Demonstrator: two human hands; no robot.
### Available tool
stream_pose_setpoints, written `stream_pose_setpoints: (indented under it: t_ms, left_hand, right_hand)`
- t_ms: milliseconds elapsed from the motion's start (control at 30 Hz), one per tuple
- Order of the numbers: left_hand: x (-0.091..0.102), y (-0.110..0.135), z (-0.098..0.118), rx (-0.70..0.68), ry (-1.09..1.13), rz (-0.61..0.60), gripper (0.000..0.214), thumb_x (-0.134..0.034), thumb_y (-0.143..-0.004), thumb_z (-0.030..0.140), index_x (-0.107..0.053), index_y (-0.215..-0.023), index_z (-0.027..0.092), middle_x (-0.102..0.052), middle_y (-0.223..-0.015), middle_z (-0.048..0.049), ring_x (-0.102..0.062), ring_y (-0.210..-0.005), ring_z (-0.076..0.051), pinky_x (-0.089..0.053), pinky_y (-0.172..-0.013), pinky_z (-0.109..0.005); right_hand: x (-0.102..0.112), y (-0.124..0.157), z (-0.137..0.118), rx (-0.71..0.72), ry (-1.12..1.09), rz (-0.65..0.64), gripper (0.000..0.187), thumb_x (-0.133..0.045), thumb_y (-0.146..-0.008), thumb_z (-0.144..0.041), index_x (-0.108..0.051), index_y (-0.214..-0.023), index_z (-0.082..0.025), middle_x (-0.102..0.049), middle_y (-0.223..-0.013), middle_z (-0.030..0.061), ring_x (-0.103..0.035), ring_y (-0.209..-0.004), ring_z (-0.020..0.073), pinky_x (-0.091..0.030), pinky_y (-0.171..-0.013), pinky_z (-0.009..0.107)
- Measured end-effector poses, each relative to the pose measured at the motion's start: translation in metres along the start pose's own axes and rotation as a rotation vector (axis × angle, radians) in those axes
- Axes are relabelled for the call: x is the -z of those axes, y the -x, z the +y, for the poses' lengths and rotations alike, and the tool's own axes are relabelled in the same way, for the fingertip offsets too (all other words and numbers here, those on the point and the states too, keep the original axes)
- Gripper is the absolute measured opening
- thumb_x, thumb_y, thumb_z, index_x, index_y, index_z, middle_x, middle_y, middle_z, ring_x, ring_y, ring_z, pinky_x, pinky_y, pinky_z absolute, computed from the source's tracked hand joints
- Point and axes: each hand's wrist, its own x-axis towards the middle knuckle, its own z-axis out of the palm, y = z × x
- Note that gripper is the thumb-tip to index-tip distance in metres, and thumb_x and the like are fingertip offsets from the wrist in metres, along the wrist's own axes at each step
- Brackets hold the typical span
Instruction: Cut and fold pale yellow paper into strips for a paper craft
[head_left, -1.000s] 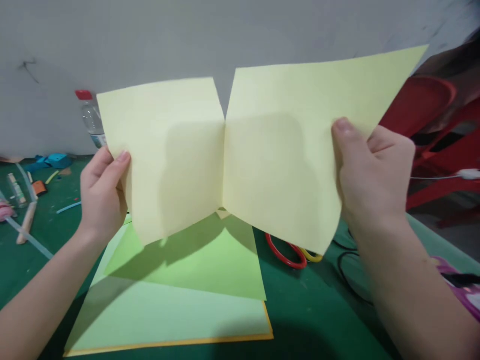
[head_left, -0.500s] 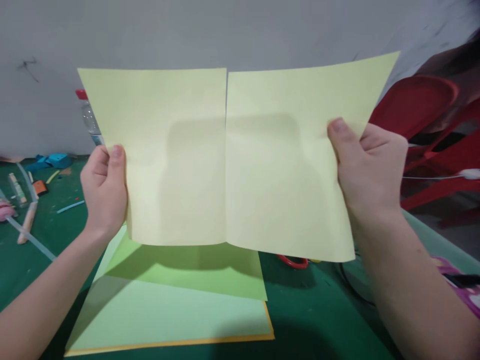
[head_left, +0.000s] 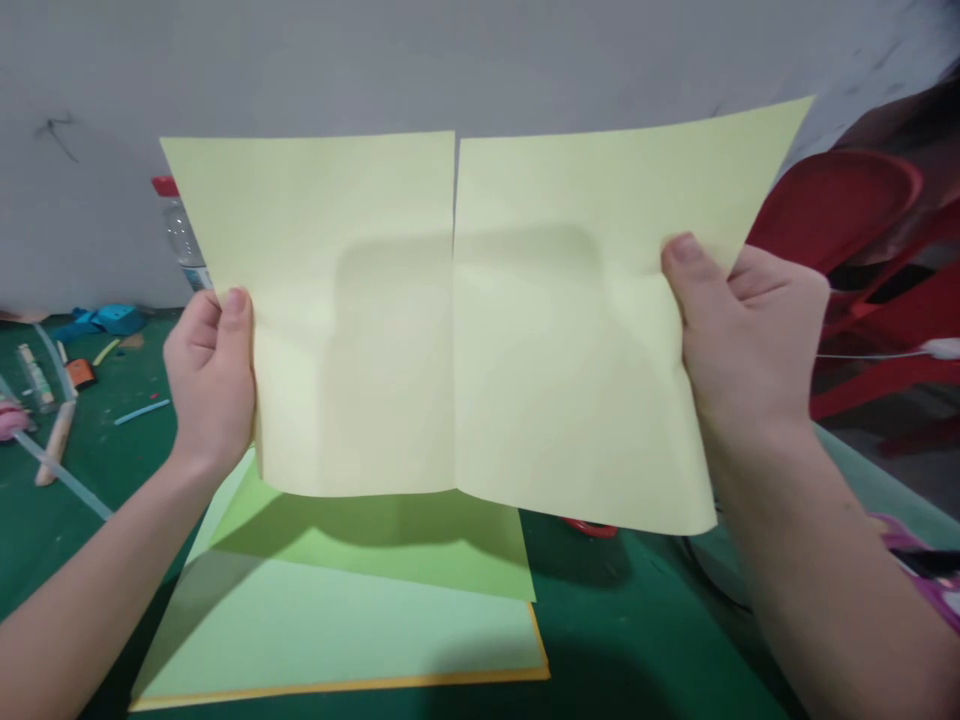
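Observation:
A pale yellow sheet of paper (head_left: 390,330) is stretched upright between my hands. A slit runs down from the middle of its top edge, and a crease continues below it to the bottom edge. My left hand (head_left: 214,380) pinches the sheet's left edge, thumb in front. On the right edge my right hand (head_left: 742,340) grips it the same way, its fingers hidden behind the paper. Below lies a stack of coloured paper: a bright green sheet (head_left: 390,560) over a pale green sheet (head_left: 360,625), with an orange edge showing underneath.
A bottle with a red cap (head_left: 180,230) stands behind the sheet's left edge. Left on the green table (head_left: 112,560) lie an orange sharpener-like block (head_left: 79,373), a wooden stick (head_left: 56,445) and blue pieces. Red scissor-like handles (head_left: 592,528) peek out below. Red chairs (head_left: 840,215) stand right.
My right hand has shifted slightly right, pulling the sheet's right side along. The slit at the top has opened a little wider.

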Motion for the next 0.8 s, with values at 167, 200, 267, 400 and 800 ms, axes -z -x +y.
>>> stream_pose_setpoints:
  t_ms: [167,200,267,400,800]
  left_hand:
    - [-0.001,0.002,0.003,0.039,0.022,-0.010,0.032,-0.058,-0.078,0.041,-0.047,-0.061,0.016,-0.042,-0.055,0.0042,-0.031,-0.048,-0.007,-0.025,-0.043,-0.021]
    - [-0.002,0.002,0.003,0.045,0.022,-0.007,0.032,-0.058,-0.078,0.041,-0.047,-0.061,0.017,-0.042,-0.055,0.0043,-0.031,-0.047,-0.007,-0.025,-0.043,-0.021]
    - [-0.002,0.002,0.003,0.056,0.026,0.004,0.031,-0.059,-0.077,0.041,-0.048,-0.061,0.017,-0.042,-0.055,0.0042,-0.032,-0.047,-0.007,-0.026,-0.043,-0.021]
    - [-0.003,0.000,-0.002,0.173,0.186,-0.015,0.022,-0.062,-0.074,0.033,-0.051,-0.063,0.018,-0.048,-0.058,0.0038,-0.039,-0.049,-0.009,-0.031,-0.045,-0.021]
    - [-0.006,-0.003,-0.019,0.362,0.178,-0.078,0.021,-0.062,-0.073,0.037,-0.058,-0.064,0.018,-0.061,-0.058,-0.0011,-0.055,-0.053,-0.015,-0.044,-0.047,-0.028]
  right_hand:
    - [0.000,0.001,-0.002,-0.030,0.000,0.005,0.024,-0.058,-0.073,-0.024,-0.053,-0.050,-0.015,-0.049,-0.051,-0.0018,-0.036,-0.044,0.0055,-0.028,-0.041,0.022]
    - [0.000,0.001,-0.003,-0.039,0.004,0.008,0.025,-0.058,-0.073,-0.023,-0.052,-0.050,-0.015,-0.048,-0.051,-0.0018,-0.036,-0.044,0.0053,-0.027,-0.040,0.022]
    - [-0.001,0.002,-0.004,-0.051,-0.006,0.013,0.025,-0.059,-0.073,-0.023,-0.053,-0.049,-0.015,-0.049,-0.052,-0.0018,-0.037,-0.043,0.0051,-0.027,-0.040,0.022]
    - [-0.002,0.000,-0.001,-0.050,-0.116,-0.002,0.020,-0.059,-0.073,-0.022,-0.058,-0.054,-0.016,-0.054,-0.052,-0.0018,-0.041,-0.043,0.0061,-0.033,-0.042,0.023]
    - [-0.004,-0.007,0.024,-0.125,-0.365,-0.243,0.011,-0.061,-0.068,-0.018,-0.066,-0.078,-0.017,-0.066,-0.067,0.0032,-0.062,-0.068,0.0170,-0.044,-0.052,0.028]
